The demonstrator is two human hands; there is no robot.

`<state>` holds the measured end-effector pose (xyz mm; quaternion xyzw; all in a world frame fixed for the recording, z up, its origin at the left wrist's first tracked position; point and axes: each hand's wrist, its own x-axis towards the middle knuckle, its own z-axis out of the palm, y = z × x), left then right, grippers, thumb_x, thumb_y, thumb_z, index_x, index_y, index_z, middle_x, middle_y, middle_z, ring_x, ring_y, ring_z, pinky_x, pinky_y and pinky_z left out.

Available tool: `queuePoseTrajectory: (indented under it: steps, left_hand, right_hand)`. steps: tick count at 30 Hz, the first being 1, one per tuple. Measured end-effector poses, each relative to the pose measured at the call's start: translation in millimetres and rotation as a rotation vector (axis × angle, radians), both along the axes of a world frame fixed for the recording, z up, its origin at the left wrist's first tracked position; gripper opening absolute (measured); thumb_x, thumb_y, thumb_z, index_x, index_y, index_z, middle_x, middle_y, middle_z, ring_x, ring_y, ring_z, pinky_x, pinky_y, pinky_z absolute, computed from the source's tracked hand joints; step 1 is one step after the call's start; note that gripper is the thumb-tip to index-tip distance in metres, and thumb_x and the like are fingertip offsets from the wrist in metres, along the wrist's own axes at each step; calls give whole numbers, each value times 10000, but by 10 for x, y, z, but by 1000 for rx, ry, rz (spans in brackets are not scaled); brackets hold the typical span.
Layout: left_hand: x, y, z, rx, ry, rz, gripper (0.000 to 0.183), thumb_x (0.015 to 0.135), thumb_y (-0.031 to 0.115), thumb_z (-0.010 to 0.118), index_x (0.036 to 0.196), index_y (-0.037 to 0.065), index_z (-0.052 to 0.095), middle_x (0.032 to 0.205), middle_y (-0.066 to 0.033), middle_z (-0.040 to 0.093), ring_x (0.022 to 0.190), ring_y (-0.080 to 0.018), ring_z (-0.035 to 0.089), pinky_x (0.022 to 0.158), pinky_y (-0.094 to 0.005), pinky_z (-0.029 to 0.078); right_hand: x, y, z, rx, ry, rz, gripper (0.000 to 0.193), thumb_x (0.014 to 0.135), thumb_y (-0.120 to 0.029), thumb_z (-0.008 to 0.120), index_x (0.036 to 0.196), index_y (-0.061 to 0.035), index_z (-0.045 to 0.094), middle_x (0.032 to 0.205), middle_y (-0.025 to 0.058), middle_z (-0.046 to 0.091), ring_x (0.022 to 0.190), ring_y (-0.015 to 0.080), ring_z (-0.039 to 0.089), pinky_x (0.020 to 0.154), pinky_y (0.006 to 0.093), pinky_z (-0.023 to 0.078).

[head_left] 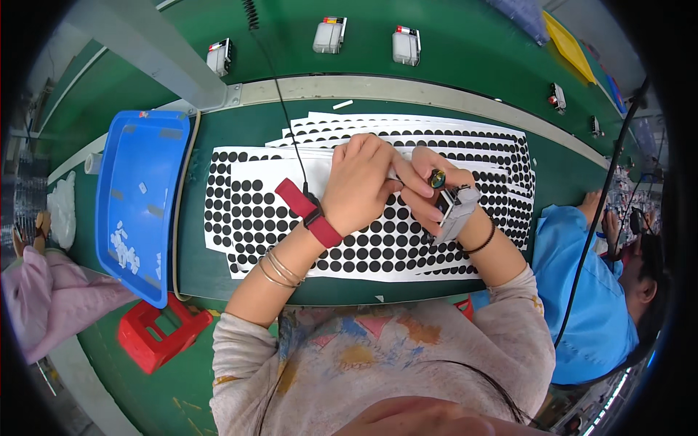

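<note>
My right hand [424, 190] is closed around a small grey-and-white device [459, 211]. A dark round part with a yellowish sheen [436, 178] shows at its upper end. My left hand [358, 180] meets the right one at the fingertips, its fingers curled and pinched; whatever lies between them is hidden. A red wrist strap [321, 227] with a coiled black cord circles my left wrist. Beneath both hands lie overlapping white sheets of round black stickers [396, 251], with some dots gone from the upper left of the top sheet.
On the left stands a blue tray [174, 189] holding white scraps [123, 251]. Beyond the pale rail [407, 89], several similar units, one a white device [330, 35], rest on the green surface. A red stool [156, 338] is below. A person in blue [582, 291] sits at right.
</note>
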<state>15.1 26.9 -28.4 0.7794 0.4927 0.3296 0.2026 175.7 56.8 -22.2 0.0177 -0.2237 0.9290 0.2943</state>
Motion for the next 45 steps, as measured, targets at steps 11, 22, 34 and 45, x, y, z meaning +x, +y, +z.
queuePoseTrajectory:
  steps: [11,22,34,45]
  left_hand:
    - [22,-32,40,201,62,26,184,664,68,645,842,75,599,974,-43,537,1006,-263,465,830,-391,381]
    - [-159,-104,282,246,-371,77,81,680,49,655,755,67,630,759,-50,606,788,-247,538,727,-345,429]
    - [-144,-138,333,298,-209,113,107,626,83,710,708,74,640,704,-26,592,740,-227,513,687,-314,410]
    - [-308,-101,296,-433,-674,10,546,636,187,755,1081,73,461,865,-7,459,817,-136,447,681,-261,371]
  right_hand:
    - [21,-8,-76,-51,-29,-123,288,872,-250,408,974,19,429,775,106,399,606,185,478,417,305,534]
    - [-58,-146,36,76,-406,-282,238,869,-171,525,1041,-13,480,893,99,563,786,150,592,596,351,581]
    - [-72,-152,31,111,-412,-279,225,871,-155,529,1027,3,498,899,87,574,765,138,601,591,339,578]
    - [-13,-143,-15,390,-564,-261,192,824,-109,586,977,0,548,852,50,569,706,77,582,603,230,509]
